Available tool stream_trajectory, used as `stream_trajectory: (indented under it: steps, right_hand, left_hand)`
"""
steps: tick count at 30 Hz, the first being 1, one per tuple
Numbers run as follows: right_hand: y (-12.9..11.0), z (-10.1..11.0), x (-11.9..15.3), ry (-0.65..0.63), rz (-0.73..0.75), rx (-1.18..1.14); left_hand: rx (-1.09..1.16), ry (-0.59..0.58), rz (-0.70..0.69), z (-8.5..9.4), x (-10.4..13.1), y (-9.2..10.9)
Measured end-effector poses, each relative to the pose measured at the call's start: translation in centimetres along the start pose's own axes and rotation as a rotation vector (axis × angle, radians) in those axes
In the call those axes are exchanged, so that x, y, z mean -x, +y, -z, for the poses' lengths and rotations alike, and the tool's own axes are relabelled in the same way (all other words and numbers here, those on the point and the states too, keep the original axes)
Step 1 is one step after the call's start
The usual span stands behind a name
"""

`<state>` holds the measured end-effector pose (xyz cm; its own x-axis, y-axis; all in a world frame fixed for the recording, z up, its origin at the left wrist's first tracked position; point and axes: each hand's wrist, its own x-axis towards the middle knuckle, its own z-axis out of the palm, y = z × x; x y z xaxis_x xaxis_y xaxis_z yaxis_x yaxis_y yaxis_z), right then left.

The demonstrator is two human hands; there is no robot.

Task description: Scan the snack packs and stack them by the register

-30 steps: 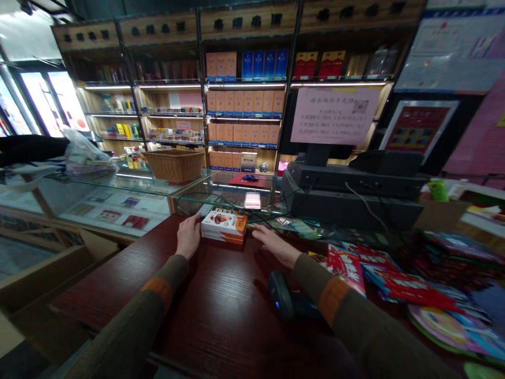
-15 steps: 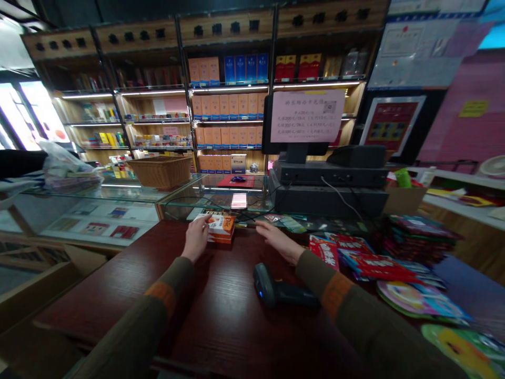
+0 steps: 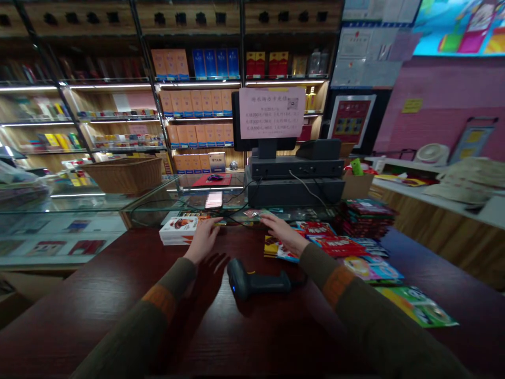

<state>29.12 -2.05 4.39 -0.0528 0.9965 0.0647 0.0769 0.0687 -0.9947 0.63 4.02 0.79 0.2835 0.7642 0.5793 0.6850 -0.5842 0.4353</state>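
Note:
My left hand [image 3: 203,239] is held above the far part of the dark red counter, fingers stretched out and nothing in it. It overlaps the right end of a small stack of white and orange boxes [image 3: 178,231]; whether it touches them I cannot tell. To its right, my right hand [image 3: 284,233] also reaches forward with fingers extended and holds nothing. Beside and below that hand lie flat, bright snack packets [image 3: 335,246]. A black barcode scanner [image 3: 256,284] rests on the counter between my forearms, its small blue light lit.
A glass display case [image 3: 189,197] borders the counter's far side, with a wicker basket [image 3: 126,176] on its left. The till with a monitor [image 3: 295,181] stands behind. Stacked dark packets [image 3: 366,218] and a green packet [image 3: 422,305] lie at right. Stocked shelves [image 3: 197,105] fill the back.
The view has turned to the right. My left hand has passed from the left side of the boxes to their right end. My right hand is now closer to the snack packets.

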Motion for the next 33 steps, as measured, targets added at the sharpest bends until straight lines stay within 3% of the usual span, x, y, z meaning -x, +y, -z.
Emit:
stream_trajectory:
  steps: [10, 17, 25, 33]
  right_hand:
    - [1.4, 6.3, 0.5, 0.166, 0.03, -0.066]
    - [2.7, 9.8, 0.4, 0.254, 0.067, 0.071]
    - [3.8, 12.5, 0.1, 0.284, 0.137, 0.449]
    - [5.7, 13.9, 0.2, 0.247, 0.107, 0.612]
  left_hand:
    - [0.024, -0.148, -0.141, -2.8, -1.6, 5.7]
    - [-0.032, -0.276, -0.192, -4.8, -2.6, 9.3]
    - [-0.107, -0.404, -0.26, -6.5, -2.9, 12.9]
    - [-0.169, -0.523, -0.338, -7.1, -2.6, 16.0]
